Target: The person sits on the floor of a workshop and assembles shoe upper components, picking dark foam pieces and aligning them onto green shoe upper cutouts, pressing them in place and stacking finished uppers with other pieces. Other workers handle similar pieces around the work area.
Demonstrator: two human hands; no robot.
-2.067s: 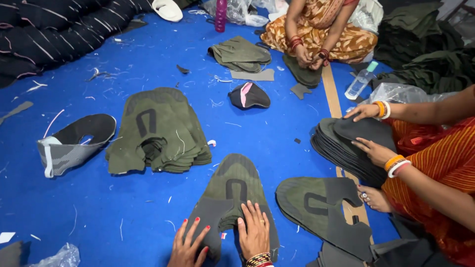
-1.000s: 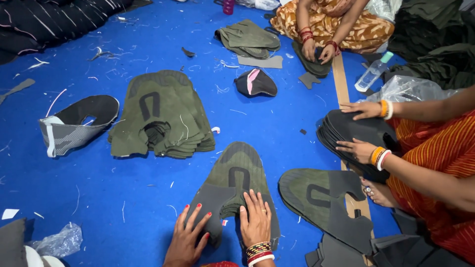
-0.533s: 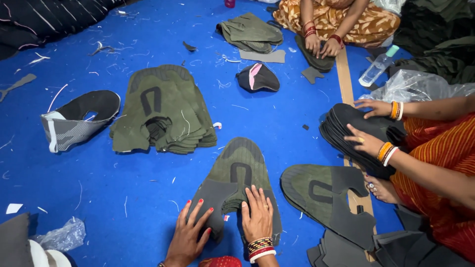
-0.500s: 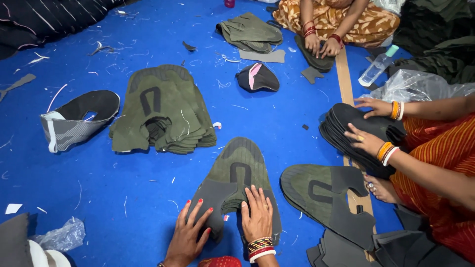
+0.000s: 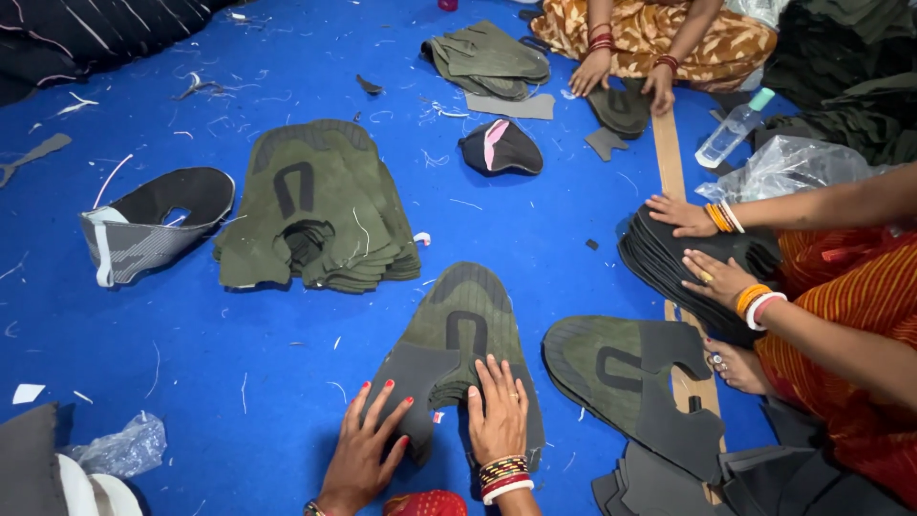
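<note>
A small stack of olive-green and grey knitted shoe-upper pieces [image 5: 462,330] lies flat on the blue floor in front of me. My left hand [image 5: 368,449] rests with fingers spread on the stack's grey left flap. My right hand [image 5: 498,416], with bangles at the wrist, lies flat on the right flap. Neither hand grips anything.
A bigger pile of olive uppers [image 5: 315,205] lies to the left, a grey-and-black upper [image 5: 153,229] beyond it. To the right, another upper [image 5: 630,377] and a co-worker's hands [image 5: 702,248] on a dark stack [image 5: 669,263]. A seated person [image 5: 659,43] works at the back near a plastic bottle [image 5: 731,129].
The view has shifted slightly, so everything sits a little higher in frame. My hands stay pressed on the same stack, and the co-worker's hands stay on the dark stack.
</note>
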